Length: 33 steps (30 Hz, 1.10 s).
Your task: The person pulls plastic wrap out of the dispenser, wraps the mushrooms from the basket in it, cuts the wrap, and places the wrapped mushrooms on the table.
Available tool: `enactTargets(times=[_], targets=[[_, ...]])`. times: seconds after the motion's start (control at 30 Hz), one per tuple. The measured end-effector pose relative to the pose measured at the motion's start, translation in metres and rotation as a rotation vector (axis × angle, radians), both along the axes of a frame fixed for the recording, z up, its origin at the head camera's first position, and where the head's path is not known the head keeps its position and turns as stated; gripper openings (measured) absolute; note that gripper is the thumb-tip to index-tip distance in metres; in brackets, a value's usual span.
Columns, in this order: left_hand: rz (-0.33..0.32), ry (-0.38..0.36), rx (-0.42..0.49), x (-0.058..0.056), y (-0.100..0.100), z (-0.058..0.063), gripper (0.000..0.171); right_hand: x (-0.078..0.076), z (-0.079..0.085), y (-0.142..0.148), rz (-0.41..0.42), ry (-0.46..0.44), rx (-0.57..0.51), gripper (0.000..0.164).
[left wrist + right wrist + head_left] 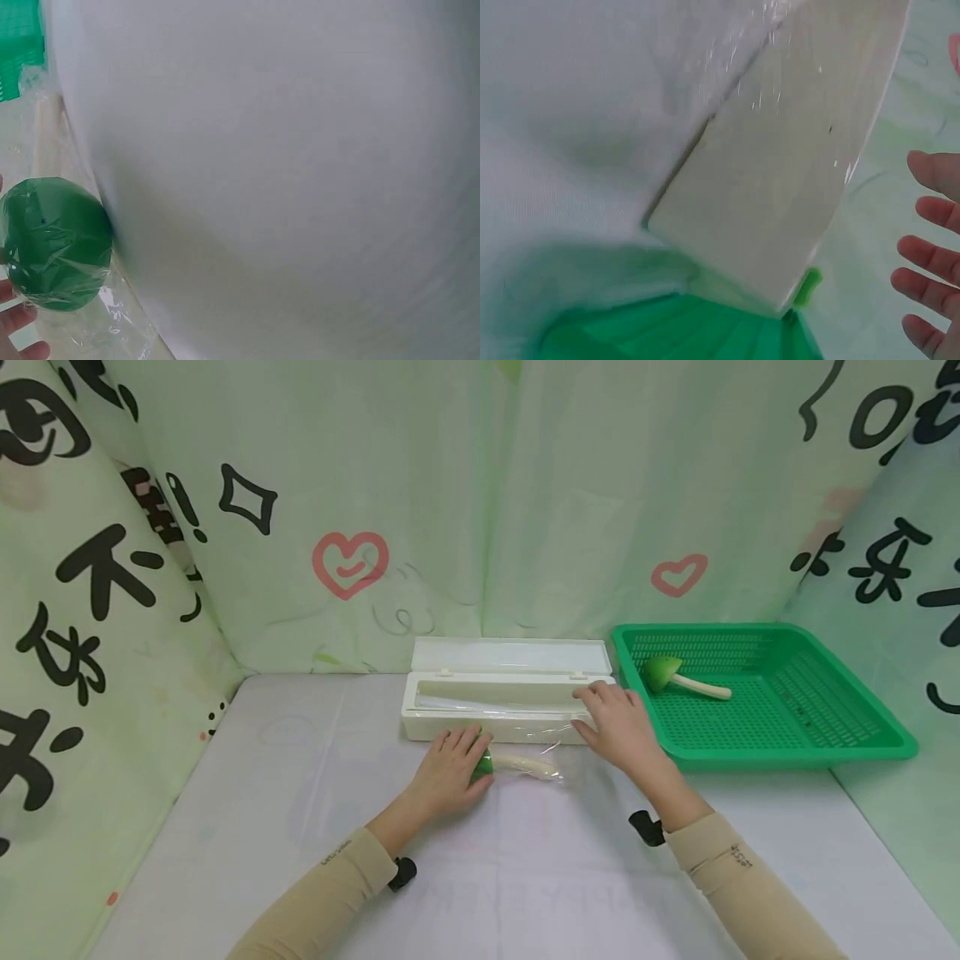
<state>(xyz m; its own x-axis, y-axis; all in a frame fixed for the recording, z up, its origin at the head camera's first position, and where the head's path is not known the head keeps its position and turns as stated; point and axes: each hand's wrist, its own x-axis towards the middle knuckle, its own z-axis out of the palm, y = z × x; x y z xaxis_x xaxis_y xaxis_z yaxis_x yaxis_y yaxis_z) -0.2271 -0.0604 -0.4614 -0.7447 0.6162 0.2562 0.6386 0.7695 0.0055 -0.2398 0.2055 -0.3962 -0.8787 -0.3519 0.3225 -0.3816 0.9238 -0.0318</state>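
A mushroom-shaped thing with a green cap point(56, 244) and pale stem point(521, 765) lies in clear plastic film before the white cling film box point(480, 728), stem pointing right. My left hand point(448, 770) holds the cap, which shows between thumb and forefinger. Fingertips point(16, 316) appear beside the cap in the left wrist view. Above the box's right end hovers my right hand point(618, 727), fingers spread and apart from one another in the right wrist view. Loose film point(558, 742) stretches between the stem and the box front. The box lid point(512, 653) stands raised.
A green basket point(795, 760) stands right of the box, touching or nearly touching it. Inside lies another mushroom-shaped thing point(663, 672), green-capped and pale-stemmed. The white tabletop point(480, 877) ends at a printed curtain point(525, 510) behind and on both sides.
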Motion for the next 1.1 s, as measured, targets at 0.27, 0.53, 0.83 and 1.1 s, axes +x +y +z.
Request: enactTargets(times=[0.27,0.53,0.83,1.1], targets=[[-0.025,0.032,-0.025,-0.009,0.007,0.009,0.055,-0.011,0.004,0.035,-0.146,-0.111,0.167,0.053],[-0.056,0.103,-0.054,-0.026,0.028,0.027,0.051,-0.019,-0.002,0.044,-0.201,-0.157,0.248,0.063],[-0.075,0.065,-0.122,-0.041,0.06,0.042,0.048,-0.019,-0.002,0.047,-0.261,-0.201,0.25,0.071],[-0.089,0.046,-0.174,-0.052,0.098,0.042,0.046,-0.016,-0.008,0.052,-0.326,-0.209,0.211,0.071]])
